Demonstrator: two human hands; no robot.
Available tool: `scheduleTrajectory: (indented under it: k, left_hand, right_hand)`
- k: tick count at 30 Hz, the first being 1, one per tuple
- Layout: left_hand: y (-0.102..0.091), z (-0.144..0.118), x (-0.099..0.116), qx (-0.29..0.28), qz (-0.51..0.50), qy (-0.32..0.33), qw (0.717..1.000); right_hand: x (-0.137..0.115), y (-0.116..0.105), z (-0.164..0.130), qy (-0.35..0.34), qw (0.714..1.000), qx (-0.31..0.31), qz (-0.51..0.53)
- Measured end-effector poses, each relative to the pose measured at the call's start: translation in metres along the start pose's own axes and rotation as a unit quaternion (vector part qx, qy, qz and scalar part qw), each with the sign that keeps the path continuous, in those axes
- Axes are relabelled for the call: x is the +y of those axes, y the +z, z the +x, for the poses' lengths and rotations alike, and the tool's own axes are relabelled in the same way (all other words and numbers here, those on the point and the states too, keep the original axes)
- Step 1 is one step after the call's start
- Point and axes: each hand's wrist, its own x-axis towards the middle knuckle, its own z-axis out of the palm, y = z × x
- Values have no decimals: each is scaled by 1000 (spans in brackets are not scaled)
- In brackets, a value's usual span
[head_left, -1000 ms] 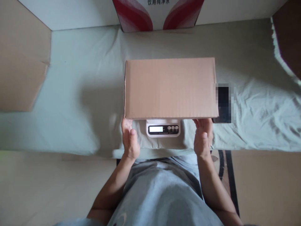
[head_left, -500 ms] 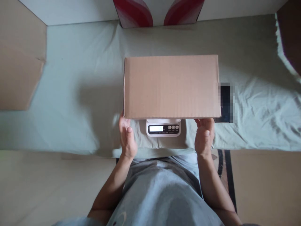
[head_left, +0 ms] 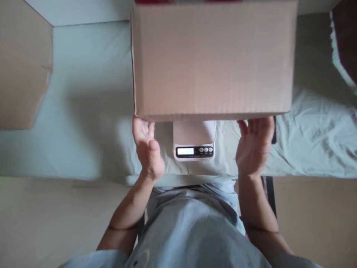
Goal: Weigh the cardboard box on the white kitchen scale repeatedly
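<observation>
Lifted off one scale (head_left: 194, 139), one box (head_left: 212, 59) rests on two hands' (head_left: 147, 149) (head_left: 255, 143) cupped fingers.

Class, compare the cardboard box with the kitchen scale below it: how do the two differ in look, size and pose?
The cardboard box is plain brown; the kitchen scale is white with a lit display and buttons. The box is far wider than the scale. The box is held up by the left hand and right hand under its near edge; the scale rests on the pale cloth. Both have flat, rectangular tops.
</observation>
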Motion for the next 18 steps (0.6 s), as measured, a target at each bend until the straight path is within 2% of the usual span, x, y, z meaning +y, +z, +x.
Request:
scheduleTrajectory:
  k: [4, 8, 14, 18]
  left_hand:
    - [7, 41, -1, -7, -6, 36, 999]
    - [8, 68, -24, -14, 30, 16, 999]
    - [2, 77, -70, -12, 42, -28, 999]
    - [0, 73, -85, -34, 43, -28, 998]
  right_hand:
    - [-4, 8, 40, -30, 998, -10, 62]
    - [12, 13, 65, -14, 999, -38, 29]
    - [45, 17, 68, 5, 997, -78, -7]
    - [59, 19, 66, 1, 997, -77, -19]
